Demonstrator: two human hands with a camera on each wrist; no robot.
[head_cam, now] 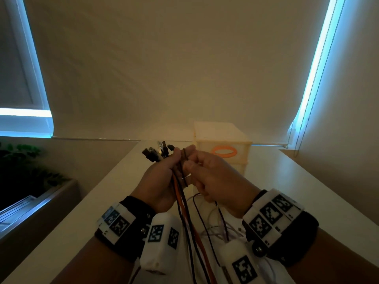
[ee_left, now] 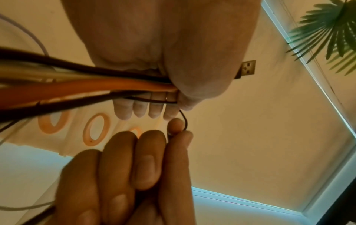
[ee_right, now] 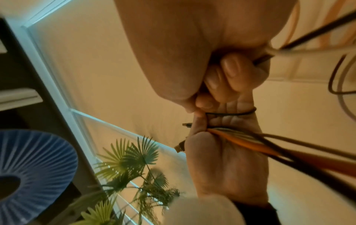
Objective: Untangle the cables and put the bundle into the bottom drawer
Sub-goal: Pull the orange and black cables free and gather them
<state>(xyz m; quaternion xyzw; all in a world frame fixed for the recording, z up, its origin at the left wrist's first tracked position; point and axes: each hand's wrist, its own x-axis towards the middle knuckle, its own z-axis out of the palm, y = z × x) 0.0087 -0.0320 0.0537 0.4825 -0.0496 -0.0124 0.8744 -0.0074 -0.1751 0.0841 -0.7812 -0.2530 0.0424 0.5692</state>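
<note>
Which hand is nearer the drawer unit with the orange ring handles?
Right. The right hand overlaps the drawer unit in the head view; the left hand, gripping the cable bundle, sits further left.

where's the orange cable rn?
In the head view, the thick orange cable runs through the left hand, gripped in the bundle of dark cables, and trails toward the camera between both wrists.
</note>
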